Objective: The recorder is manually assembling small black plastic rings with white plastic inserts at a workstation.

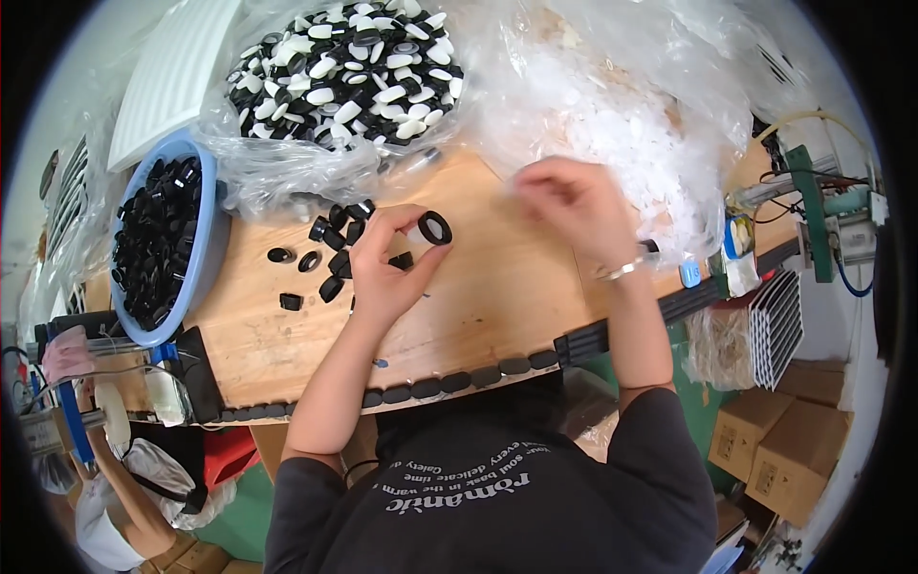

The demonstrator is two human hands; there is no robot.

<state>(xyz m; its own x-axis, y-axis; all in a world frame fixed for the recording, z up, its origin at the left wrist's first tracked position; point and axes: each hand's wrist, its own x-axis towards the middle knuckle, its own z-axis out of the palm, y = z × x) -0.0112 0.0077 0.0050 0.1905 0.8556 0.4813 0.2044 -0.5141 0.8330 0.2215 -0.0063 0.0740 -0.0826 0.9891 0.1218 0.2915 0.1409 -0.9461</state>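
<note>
My left hand (pixel 382 275) pinches a black round cap (pixel 425 224) between thumb and fingers, its ring-like rim turned up and a pale inside showing. My right hand (pixel 571 203) is raised over the table, right of the cap and near the heap of clear-white discs (pixel 626 143). Motion smears its fingers, so I cannot make out whether they hold anything. Loose black caps (pixel 331 289) lie scattered on the wooden table beside and behind my left hand, some of them partly hidden by it.
A blue basin (pixel 218 234) full of black caps stands at the left. Behind it, clear plastic sheeting (pixel 277 177) surrounds a heap of black and white pieces (pixel 344 81). Dark padding (pixel 454 383) lines the table's front edge. Cardboard boxes (pixel 798 459) stand at lower right; another person's arm (pixel 129 483) shows lower left.
</note>
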